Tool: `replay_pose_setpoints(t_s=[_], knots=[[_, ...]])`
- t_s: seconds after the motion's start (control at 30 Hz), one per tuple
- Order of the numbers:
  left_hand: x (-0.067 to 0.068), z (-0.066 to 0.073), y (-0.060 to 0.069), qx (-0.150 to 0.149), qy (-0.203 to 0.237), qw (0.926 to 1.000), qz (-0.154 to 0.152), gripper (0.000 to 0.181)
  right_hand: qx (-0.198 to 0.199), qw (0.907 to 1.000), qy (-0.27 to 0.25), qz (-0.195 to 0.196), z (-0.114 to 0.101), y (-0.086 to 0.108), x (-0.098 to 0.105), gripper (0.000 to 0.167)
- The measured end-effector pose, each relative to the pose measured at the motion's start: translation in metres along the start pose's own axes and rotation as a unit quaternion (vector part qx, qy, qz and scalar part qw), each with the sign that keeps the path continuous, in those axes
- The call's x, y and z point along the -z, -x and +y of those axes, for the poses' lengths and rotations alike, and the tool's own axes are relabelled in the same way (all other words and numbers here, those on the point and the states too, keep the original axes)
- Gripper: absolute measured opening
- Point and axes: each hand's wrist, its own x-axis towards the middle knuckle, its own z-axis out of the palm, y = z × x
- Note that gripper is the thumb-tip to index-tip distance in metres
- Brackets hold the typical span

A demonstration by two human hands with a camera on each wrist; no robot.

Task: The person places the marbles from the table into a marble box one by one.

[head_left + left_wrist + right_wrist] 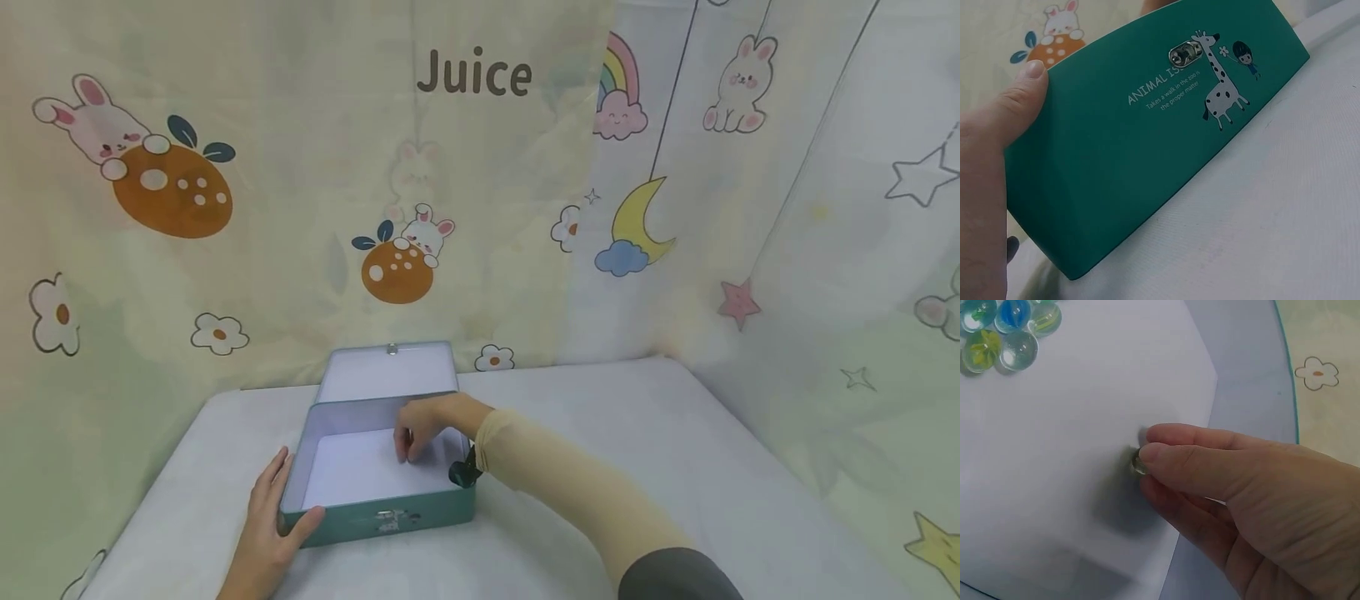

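A green tin box (348, 523) with a pale inside lies on the table, its lid (390, 373) tipped back. My left hand (264, 521) grips the near left corner, thumb on the front and fingers along the side. In the left wrist view the tin's front (1110, 169) carries a giraffe picture and a metal clasp (1185, 54). Inside the tin, my right hand (426, 423) reaches down to the floor. The right wrist view shows its fingertips pinching a small clear marble (1138, 465), mostly covered by them. Several glass marbles (1019, 351) lie clustered away from that hand.
White cloth covers the table (600, 417) around the tin. A printed curtain (300, 167) hangs behind and at the sides. Beneath my right wrist, a small dark object (463, 475) sits at the tin's right wall.
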Motion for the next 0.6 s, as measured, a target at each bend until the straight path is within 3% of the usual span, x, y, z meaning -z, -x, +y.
replay_pose_setpoints(t_s=[0.27,0.47,0.6], knots=[[0.000,-0.002,-0.005,0.001,0.004,1.0000,0.006,0.084,0.032,0.9991,-0.020,0.021,0.002,-0.002,0.013,0.007],[-0.002,-0.005,-0.013,-0.024,-0.002,0.9997,-0.006,0.079,0.005,0.9927,-0.098,0.070,0.005,0.027,0.017,0.013],[-0.001,-0.010,-0.018,-0.061,-0.015,0.9980,0.000,0.072,0.009,0.9885,-0.108,0.106,0.010,0.053,0.019,0.018]])
